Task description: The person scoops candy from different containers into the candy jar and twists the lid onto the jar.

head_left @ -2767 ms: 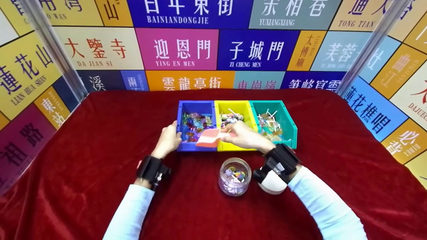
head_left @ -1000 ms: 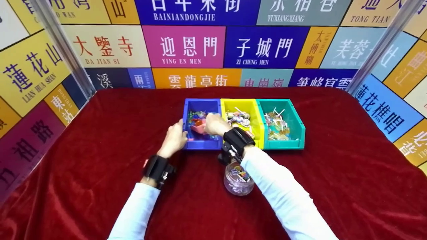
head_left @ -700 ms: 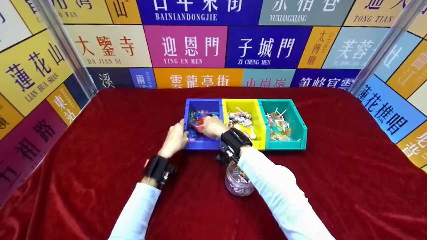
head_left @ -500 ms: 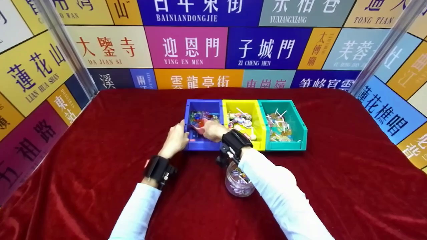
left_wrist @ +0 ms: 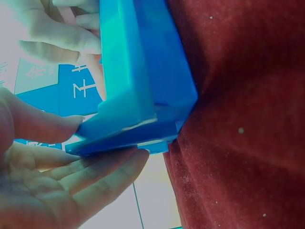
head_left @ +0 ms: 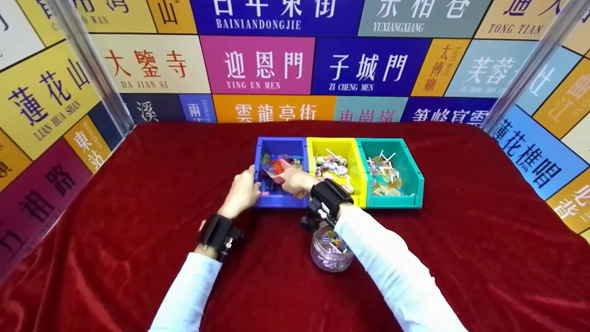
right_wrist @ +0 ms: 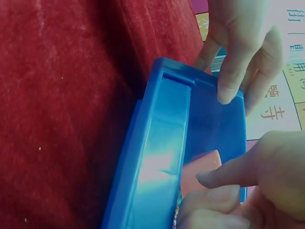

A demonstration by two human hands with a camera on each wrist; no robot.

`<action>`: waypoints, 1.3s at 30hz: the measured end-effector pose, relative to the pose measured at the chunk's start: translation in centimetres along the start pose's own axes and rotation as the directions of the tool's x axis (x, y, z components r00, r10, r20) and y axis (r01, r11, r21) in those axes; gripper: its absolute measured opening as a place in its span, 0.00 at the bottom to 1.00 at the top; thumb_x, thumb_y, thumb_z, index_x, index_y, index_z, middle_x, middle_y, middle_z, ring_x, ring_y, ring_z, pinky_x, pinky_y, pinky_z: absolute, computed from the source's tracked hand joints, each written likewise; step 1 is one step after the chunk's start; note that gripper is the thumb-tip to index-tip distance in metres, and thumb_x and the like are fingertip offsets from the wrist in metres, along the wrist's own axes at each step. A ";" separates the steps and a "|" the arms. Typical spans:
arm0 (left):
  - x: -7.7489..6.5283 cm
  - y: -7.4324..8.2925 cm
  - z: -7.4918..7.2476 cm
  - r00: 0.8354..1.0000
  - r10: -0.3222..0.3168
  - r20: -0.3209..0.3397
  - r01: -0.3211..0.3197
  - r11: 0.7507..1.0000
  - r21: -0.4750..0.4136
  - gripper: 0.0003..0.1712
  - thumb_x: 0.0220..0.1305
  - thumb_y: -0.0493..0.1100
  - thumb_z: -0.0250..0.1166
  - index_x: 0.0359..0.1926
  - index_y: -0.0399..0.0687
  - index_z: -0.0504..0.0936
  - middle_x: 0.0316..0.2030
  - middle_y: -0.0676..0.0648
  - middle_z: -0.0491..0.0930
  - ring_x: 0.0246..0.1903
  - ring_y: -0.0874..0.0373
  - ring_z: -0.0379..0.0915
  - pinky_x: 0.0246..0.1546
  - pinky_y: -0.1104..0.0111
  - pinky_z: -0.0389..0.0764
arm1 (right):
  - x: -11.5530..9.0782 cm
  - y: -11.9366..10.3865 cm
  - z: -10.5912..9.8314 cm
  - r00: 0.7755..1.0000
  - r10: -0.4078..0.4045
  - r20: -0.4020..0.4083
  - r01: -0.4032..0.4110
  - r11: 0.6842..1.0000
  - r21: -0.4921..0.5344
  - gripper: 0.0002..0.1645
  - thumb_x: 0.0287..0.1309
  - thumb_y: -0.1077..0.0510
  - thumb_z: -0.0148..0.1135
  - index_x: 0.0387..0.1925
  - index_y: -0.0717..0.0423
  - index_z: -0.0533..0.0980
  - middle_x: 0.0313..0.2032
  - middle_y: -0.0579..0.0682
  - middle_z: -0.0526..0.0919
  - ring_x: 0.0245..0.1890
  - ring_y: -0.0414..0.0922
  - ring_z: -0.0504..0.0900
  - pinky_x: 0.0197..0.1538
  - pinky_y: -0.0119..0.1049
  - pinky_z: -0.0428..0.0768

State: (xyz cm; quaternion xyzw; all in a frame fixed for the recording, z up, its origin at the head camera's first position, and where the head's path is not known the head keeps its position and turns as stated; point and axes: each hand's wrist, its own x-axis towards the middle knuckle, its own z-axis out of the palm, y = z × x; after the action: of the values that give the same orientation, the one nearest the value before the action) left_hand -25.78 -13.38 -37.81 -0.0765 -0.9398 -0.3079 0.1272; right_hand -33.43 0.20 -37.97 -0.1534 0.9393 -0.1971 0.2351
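Note:
My right hand (head_left: 297,180) holds a pink scoop (head_left: 282,167) down inside the blue bin (head_left: 281,202), among colourful translucent, gem-like pieces (head_left: 295,161). In the right wrist view, the thumb presses along the scoop (right_wrist: 202,174) and the other fingers curl beneath it. My left hand (head_left: 243,190) pinches the bin's left side wall. The left wrist view shows its thumb on one face of the wall and its fingers (left_wrist: 102,183) on the other. Part of the scoop and what it carries are hidden by my right hand.
A yellow bin (head_left: 362,200) with swirled lollipops (head_left: 335,167) and a green bin (head_left: 417,184) with clear lollipops (head_left: 386,177) adjoin the blue one. Closer to me stands an uncovered jar (head_left: 331,258) holding lollipops, partly behind my right forearm. Red cloth (head_left: 138,207) covers the table.
From above the bins' front edge, my right hand has brought the scoop left and down into the blue bin, then shifted it slightly among the pieces. My left hand keeps its grip.

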 end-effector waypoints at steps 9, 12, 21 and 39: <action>-0.2 -0.2 0.2 1.000 0.002 -0.006 -0.002 1.000 -0.002 0.21 0.53 0.28 0.56 0.50 0.26 0.67 0.36 0.30 0.75 0.40 0.38 0.73 0.42 0.53 0.74 | -4.5 -1.9 -1.3 1.000 -0.002 0.006 0.002 1.000 -0.016 0.31 0.55 0.70 0.42 0.62 0.58 0.60 0.44 0.62 0.75 0.08 0.36 0.65 0.10 0.23 0.67; -0.2 -0.3 0.2 1.000 -0.018 0.006 0.018 1.000 -0.004 0.22 0.54 0.28 0.56 0.51 0.26 0.67 0.36 0.30 0.75 0.40 0.38 0.73 0.42 0.53 0.74 | -4.9 -1.9 -1.3 1.000 -0.024 -0.013 0.024 1.000 0.009 0.37 0.51 0.73 0.42 0.65 0.54 0.55 0.53 0.62 0.69 0.09 0.37 0.65 0.10 0.24 0.66; -0.2 -0.1 0.2 1.000 -0.022 0.021 0.022 1.000 -0.008 0.23 0.55 0.29 0.55 0.53 0.25 0.65 0.39 0.29 0.74 0.43 0.37 0.71 0.45 0.53 0.73 | -5.8 -0.9 -1.8 0.992 -0.119 -0.037 0.121 0.991 0.058 0.42 0.53 0.72 0.41 0.68 0.50 0.45 0.65 0.58 0.50 0.10 0.38 0.65 0.10 0.25 0.67; -0.1 0.0 0.0 0.999 -0.027 0.032 0.028 0.999 -0.016 0.26 0.56 0.29 0.55 0.56 0.23 0.62 0.45 0.27 0.72 0.46 0.37 0.69 0.49 0.54 0.70 | -9.4 1.3 -3.6 0.984 -0.143 -0.111 0.163 0.966 0.200 0.08 0.59 0.63 0.47 0.37 0.66 0.62 0.19 0.48 0.64 0.11 0.37 0.65 0.15 0.25 0.68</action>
State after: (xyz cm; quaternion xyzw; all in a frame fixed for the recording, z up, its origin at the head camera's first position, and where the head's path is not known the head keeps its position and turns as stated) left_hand -25.69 -13.35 -37.81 -0.0696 -0.9400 -0.3162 0.1073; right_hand -27.52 5.97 -32.02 -0.1902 0.9091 -0.3190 0.1888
